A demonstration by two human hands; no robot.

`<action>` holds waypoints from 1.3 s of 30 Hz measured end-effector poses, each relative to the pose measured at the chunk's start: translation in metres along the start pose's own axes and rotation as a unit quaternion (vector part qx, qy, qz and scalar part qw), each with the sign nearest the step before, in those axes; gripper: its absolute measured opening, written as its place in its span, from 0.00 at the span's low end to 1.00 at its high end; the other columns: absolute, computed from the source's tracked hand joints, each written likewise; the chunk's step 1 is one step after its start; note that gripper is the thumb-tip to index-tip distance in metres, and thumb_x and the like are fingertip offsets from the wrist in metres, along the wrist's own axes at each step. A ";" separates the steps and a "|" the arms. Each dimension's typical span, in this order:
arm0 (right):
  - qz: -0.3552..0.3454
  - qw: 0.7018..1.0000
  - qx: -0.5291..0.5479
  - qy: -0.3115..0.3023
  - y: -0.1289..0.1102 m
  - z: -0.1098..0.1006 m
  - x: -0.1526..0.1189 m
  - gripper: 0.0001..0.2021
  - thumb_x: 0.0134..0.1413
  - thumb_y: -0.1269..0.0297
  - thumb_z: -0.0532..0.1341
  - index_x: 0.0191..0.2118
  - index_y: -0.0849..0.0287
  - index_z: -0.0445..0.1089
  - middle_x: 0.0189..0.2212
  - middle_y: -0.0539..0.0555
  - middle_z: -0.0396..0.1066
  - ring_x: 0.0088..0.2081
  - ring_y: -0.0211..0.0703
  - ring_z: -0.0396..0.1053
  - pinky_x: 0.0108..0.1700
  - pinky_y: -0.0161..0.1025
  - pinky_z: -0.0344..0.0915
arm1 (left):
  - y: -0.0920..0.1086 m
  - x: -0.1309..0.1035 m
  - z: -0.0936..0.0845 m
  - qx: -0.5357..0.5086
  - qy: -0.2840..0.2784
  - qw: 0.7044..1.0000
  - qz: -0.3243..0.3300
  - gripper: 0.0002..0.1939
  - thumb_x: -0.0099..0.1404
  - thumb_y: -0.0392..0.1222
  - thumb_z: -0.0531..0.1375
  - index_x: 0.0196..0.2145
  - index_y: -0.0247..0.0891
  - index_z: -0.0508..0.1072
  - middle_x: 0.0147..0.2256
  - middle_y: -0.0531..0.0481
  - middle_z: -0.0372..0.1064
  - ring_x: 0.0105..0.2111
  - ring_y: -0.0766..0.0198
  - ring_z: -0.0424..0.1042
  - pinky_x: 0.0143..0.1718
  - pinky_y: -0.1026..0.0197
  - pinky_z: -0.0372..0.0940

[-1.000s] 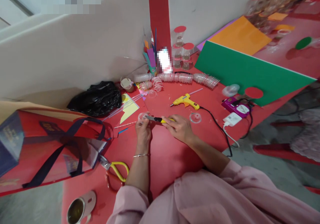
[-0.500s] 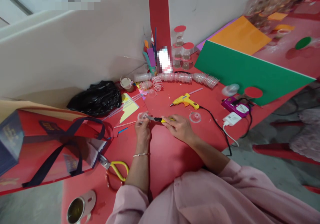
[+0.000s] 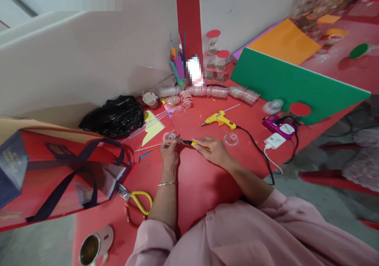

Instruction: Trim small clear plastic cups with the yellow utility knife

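Between the fingers of my left hand [image 3: 169, 149] is a small clear plastic lid [image 3: 168, 136], round and partly hidden by the fingertips. My right hand [image 3: 212, 149] is closed around the yellow and black handle of a utility knife [image 3: 187, 142]. The knife's blade points left and meets the lid. Just beyond my right hand a yellow glue gun [image 3: 220, 119] lies on its side, nozzle to the left. Another clear lid [image 3: 231, 139] rests flat on the red table [image 3: 198, 179], right of the right hand.
Stacked clear cups [image 3: 207, 92] line the back. A black plastic bag [image 3: 114, 116] and a red gift bag [image 3: 59, 171] lie left. Scissors [image 3: 139, 202] and a mug [image 3: 96, 244] sit near the front left. A purple power strip [image 3: 280, 127] and green board [image 3: 290, 84] stand right.
The knife's handle has tilted slightly, with its rear end a little lower. Both hands stay in nearly the same place, and the objects on the table have not moved.
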State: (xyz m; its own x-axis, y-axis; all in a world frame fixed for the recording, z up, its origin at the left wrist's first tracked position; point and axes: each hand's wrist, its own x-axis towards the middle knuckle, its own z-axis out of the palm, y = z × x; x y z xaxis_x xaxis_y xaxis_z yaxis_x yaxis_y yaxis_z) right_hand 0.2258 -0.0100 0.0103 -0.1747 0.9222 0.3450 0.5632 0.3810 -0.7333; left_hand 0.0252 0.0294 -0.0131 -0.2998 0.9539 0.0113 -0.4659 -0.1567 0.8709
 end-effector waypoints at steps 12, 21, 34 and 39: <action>0.017 1.000 -0.018 -0.005 0.002 0.000 -0.001 0.17 0.70 0.51 0.59 0.58 0.45 0.77 0.37 0.51 0.79 0.39 0.40 0.77 0.44 0.36 0.70 | 0.005 -0.003 0.004 0.044 0.003 0.999 0.016 0.15 0.48 0.39 0.75 0.28 0.37 0.73 0.55 0.44 0.73 0.45 0.57 0.78 0.42 0.54 0.76; -0.056 0.990 -0.120 0.048 0.001 0.001 -0.001 0.15 0.71 0.54 0.59 0.56 0.47 0.78 0.36 0.52 0.78 0.37 0.39 0.74 0.40 0.35 0.66 | 0.002 -0.003 0.001 0.062 0.035 0.997 0.023 0.12 0.48 0.35 0.73 0.23 0.34 0.72 0.51 0.43 0.75 0.41 0.59 0.78 0.42 0.56 0.74; -0.110 0.970 -0.202 0.082 0.001 -0.001 -0.002 0.15 0.68 0.55 0.63 0.57 0.46 0.77 0.39 0.54 0.79 0.39 0.41 0.73 0.40 0.37 0.63 | 0.003 -0.003 0.003 0.089 0.056 0.994 0.028 0.14 0.48 0.37 0.73 0.22 0.36 0.70 0.39 0.46 0.76 0.42 0.58 0.78 0.45 0.56 0.72; -0.050 0.993 -0.096 0.042 0.000 -0.003 0.001 0.15 0.70 0.53 0.60 0.55 0.46 0.79 0.37 0.51 0.79 0.36 0.37 0.74 0.39 0.34 0.66 | 0.002 -0.003 0.004 0.043 0.021 0.999 0.013 0.15 0.48 0.37 0.74 0.23 0.35 0.69 0.53 0.43 0.74 0.45 0.56 0.78 0.46 0.52 0.74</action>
State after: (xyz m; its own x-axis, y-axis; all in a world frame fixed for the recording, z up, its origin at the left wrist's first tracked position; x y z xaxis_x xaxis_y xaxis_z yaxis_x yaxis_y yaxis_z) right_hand 0.2279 -0.0099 0.0125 -0.1732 0.8684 0.4646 0.6911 0.4433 -0.5709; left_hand 0.0288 0.0274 -0.0096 -0.3469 0.9378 0.0151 -0.3851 -0.1571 0.9094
